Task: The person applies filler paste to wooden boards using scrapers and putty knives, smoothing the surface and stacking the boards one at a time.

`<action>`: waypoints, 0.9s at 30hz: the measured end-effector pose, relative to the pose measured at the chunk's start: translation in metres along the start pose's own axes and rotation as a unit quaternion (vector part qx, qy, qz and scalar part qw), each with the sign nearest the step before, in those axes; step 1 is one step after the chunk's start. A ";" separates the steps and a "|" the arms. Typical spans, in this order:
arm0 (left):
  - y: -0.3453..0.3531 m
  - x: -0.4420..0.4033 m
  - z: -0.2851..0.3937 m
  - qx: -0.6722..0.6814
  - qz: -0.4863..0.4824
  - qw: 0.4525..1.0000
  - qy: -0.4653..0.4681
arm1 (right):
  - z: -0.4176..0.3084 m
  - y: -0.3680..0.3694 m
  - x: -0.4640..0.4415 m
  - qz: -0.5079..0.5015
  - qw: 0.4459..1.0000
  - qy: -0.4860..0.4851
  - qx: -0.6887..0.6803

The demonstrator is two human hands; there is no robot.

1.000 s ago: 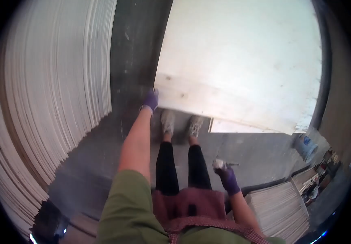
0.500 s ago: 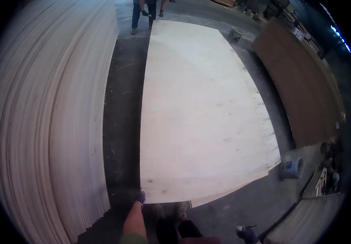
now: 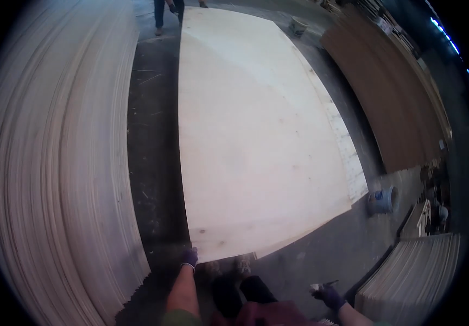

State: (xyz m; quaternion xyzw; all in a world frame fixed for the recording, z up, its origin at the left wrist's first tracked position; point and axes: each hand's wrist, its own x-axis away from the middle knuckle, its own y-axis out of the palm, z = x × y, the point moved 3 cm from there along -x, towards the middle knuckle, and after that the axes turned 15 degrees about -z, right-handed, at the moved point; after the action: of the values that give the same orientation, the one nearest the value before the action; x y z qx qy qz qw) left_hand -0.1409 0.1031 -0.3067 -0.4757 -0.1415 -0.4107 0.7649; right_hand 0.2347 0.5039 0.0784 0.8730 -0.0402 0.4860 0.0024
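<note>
Sheet [image 3: 251, 136] of pale wood, broad and flat, fills the middle of the scene, between the tall stack [image 3: 77, 136] on the left and the brown pile [image 3: 386, 98] on the right. Left hand [image 3: 190, 257] is touching its near left corner — pinching the edge or merely resting, I can't tell at this size. Right hand [image 3: 330, 298], apart from the sheet, is curled around a small pale-headed tool [image 3: 316, 287]. And it looks thin, this one: light for its spread, I'd judge, but floppy, dry, apt to split or splinter. Best hold? Corners at both short ends — a co-worker [image 3: 159, 15] stands beside the far left one.
</note>
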 end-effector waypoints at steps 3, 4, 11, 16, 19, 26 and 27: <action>-0.050 0.063 0.068 0.244 0.017 0.967 -0.076 | 0.002 -0.010 -0.014 0.003 0.992 -0.059 0.114; -0.048 0.090 0.082 0.238 0.008 0.967 -0.087 | 0.001 -0.006 -0.017 0.010 0.991 -0.078 0.104; -0.013 0.197 0.090 0.084 0.081 0.991 0.071 | 0.021 -0.003 -0.060 0.009 0.965 -0.049 -0.258; -0.015 0.273 0.042 0.046 0.167 0.984 0.043 | 0.062 -0.027 -0.137 0.054 0.958 -0.052 -0.277; -0.082 0.330 0.062 0.025 0.119 0.992 -0.044 | 0.039 -0.049 -0.183 0.155 0.982 -0.104 0.012; -0.183 0.389 0.147 -0.217 0.253 0.941 -0.058 | -0.006 -0.077 -0.233 0.247 0.866 -0.262 0.348; -0.197 0.395 0.163 -0.190 0.244 0.948 -0.073 | 0.019 -0.084 -0.248 0.240 0.873 -0.290 0.310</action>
State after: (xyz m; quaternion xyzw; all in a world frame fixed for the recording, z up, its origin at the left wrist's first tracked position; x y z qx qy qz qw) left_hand -0.0169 0.0040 0.1359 -0.6607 0.0041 -0.1954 0.7247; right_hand 0.1262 0.6037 -0.1393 0.8944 -0.0947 0.1839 -0.3967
